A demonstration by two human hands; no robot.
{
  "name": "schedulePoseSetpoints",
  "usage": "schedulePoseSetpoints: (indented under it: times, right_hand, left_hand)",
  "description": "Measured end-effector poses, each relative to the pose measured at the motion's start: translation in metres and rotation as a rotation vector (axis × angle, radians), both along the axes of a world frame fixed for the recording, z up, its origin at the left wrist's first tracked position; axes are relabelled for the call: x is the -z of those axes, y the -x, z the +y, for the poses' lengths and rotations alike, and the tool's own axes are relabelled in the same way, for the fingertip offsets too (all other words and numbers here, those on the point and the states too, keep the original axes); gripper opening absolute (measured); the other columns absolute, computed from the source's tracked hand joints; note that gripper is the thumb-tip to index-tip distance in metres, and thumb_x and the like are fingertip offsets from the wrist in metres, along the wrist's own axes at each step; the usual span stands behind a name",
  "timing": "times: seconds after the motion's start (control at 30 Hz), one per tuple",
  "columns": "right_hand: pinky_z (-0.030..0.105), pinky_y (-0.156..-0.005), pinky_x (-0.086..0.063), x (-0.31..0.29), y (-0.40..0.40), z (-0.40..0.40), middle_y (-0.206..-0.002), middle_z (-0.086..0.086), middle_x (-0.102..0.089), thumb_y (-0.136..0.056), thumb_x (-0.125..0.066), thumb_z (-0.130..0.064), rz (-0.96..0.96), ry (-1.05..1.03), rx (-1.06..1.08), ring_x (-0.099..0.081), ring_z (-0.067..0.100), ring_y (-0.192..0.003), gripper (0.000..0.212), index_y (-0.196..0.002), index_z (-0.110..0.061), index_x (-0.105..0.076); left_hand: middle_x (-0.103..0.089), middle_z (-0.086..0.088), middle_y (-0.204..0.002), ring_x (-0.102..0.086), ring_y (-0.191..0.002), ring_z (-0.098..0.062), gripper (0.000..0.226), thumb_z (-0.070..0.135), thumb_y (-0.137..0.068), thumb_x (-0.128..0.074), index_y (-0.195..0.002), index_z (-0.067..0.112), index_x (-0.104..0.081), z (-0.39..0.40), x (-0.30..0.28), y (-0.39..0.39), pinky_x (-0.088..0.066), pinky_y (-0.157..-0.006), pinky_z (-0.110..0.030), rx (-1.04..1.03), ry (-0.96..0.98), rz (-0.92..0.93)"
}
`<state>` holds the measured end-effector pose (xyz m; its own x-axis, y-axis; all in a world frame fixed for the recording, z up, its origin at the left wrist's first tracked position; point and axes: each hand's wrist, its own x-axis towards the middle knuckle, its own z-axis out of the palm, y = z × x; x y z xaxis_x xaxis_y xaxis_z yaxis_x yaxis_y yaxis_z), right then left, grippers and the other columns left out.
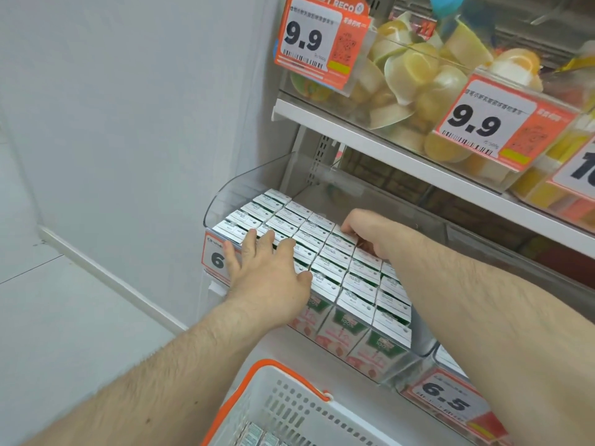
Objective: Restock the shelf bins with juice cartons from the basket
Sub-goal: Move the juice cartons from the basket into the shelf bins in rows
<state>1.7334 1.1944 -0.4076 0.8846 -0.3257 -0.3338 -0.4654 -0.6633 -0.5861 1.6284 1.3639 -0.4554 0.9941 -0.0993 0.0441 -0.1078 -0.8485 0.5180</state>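
Rows of white-topped juice cartons (335, 262) with green and pink sides fill a clear plastic shelf bin (244, 185). My left hand (267, 272) lies flat with straight, spread fingers on the carton tops at the bin's front left. Deeper in the bin, my right hand (370, 230) curls its fingers and thumb round one juice carton (346, 235) at the back end of a row. The back right of the bin shows bare floor. Below, a white basket with an orange handle (289, 403) holds a few more cartons (254, 436).
An upper shelf (354, 133) hangs close above the bin, carrying bins of yellow jelly cups (415, 72) and 9.9 price tags. A second bin with a 6.5 tag (447, 397) stands to the right. A white wall (128, 123) closes off the left side.
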Motion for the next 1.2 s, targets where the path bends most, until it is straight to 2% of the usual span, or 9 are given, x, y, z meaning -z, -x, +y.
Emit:
schedulePoseSetpoints:
  times: [0.13,0.27,0.43,0.57,0.67,0.77,1.0,1.1,1.2]
  right_hand:
    - [0.035,-0.073,-0.046,0.002,-0.001,0.001,-0.092,0.011,-0.06,-0.092,-0.047,-0.015,0.049,0.122,-0.08,-0.057,0.025,-0.081,0.007,-0.09,-0.013,-0.053]
    - [0.024,-0.062,-0.051,-0.003,0.011,0.003,-0.083,-0.001,-0.055,-0.1,-0.049,-0.027,-0.027,0.332,-0.103,-0.057,0.014,-0.068,0.018,-0.094,-0.01,-0.051]
    - [0.034,-0.069,-0.05,-0.012,0.061,0.012,-0.094,0.003,-0.067,-0.089,-0.05,-0.024,-0.565,0.627,-0.178,-0.062,0.028,-0.085,0.017,-0.093,-0.017,-0.065]
    - [0.035,-0.063,-0.047,0.001,0.138,0.027,-0.073,0.001,-0.064,-0.078,-0.05,-0.024,-1.118,0.457,-0.389,-0.058,0.024,-0.072,0.019,-0.072,-0.013,-0.064]
    - [0.031,-0.053,-0.042,0.041,0.194,0.025,-0.061,0.003,-0.057,-0.071,-0.052,-0.017,-1.301,0.262,-0.503,-0.051,0.021,-0.059,0.015,-0.062,-0.008,-0.059]
    - [0.028,-0.052,-0.041,0.107,0.23,0.012,-0.058,-0.003,-0.054,-0.071,-0.051,-0.021,-1.112,0.116,-0.433,-0.048,0.015,-0.057,0.017,-0.059,-0.011,-0.058]
    - [0.035,-0.068,-0.053,0.251,0.247,-0.019,-0.071,-0.002,-0.062,-0.085,-0.056,-0.018,-0.113,0.056,-0.135,-0.06,0.02,-0.072,0.018,-0.068,-0.02,-0.056]
    - [0.033,-0.071,-0.052,0.296,0.25,-0.025,-0.087,0.0,-0.063,-0.088,-0.055,-0.019,0.235,0.09,-0.228,-0.061,0.022,-0.084,0.004,-0.088,-0.019,-0.059]
    - [0.039,-0.099,-0.048,0.34,0.249,-0.029,-0.137,0.006,-0.052,-0.085,-0.062,-0.03,0.376,0.201,-0.323,-0.051,0.026,-0.123,0.055,-0.136,-0.021,-0.047]
  left_hand:
    - [-0.013,-0.002,-0.16,0.01,-0.148,-0.024,0.058,0.046,-0.094,-0.044,-0.147,0.027,-0.028,-0.002,0.0,0.001,0.014,-0.113,-0.057,-0.035,-0.009,-0.084]
    - [-0.035,0.005,-0.144,-0.016,-0.137,-0.019,0.051,0.043,-0.087,-0.055,-0.135,0.03,-0.042,0.0,-0.002,0.01,-0.009,-0.112,-0.043,-0.055,0.043,-0.273]
    - [-0.055,0.014,-0.091,-0.053,-0.089,-0.012,0.013,0.025,-0.082,-0.058,-0.09,0.031,-0.05,-0.002,-0.005,0.033,-0.046,-0.078,-0.032,0.218,0.205,-0.243]
    - [-0.06,0.011,-0.08,-0.06,-0.085,-0.019,0.008,0.028,-0.074,-0.055,-0.078,0.032,-0.05,-0.007,0.015,0.049,-0.051,-0.076,-0.032,0.43,-0.029,-0.002]
    - [-0.062,0.011,-0.083,-0.059,-0.085,-0.018,0.008,0.033,-0.07,-0.048,-0.077,0.029,-0.05,-0.012,0.041,0.057,-0.05,-0.074,-0.03,0.527,-0.143,0.119]
    - [-0.067,-0.002,-0.097,-0.062,-0.093,-0.025,0.016,0.038,-0.075,-0.044,-0.085,0.027,-0.052,-0.021,0.073,0.065,-0.045,-0.071,-0.029,0.592,-0.278,0.201]
    - [-0.06,-0.009,-0.127,-0.056,-0.117,-0.026,0.038,0.02,-0.087,-0.051,-0.124,0.014,-0.057,-0.04,0.174,0.077,-0.048,-0.095,-0.032,0.394,-0.388,0.486]
    - [-0.056,-0.009,-0.126,-0.054,-0.117,-0.029,0.041,0.02,-0.084,-0.047,-0.124,0.017,-0.053,-0.042,0.229,0.084,-0.043,-0.101,-0.042,0.328,-0.442,0.517]
    - [-0.051,-0.009,-0.125,-0.053,-0.115,-0.029,0.039,0.019,-0.085,-0.049,-0.124,0.016,-0.049,-0.048,0.272,0.092,-0.04,-0.097,-0.04,0.293,-0.506,0.513]
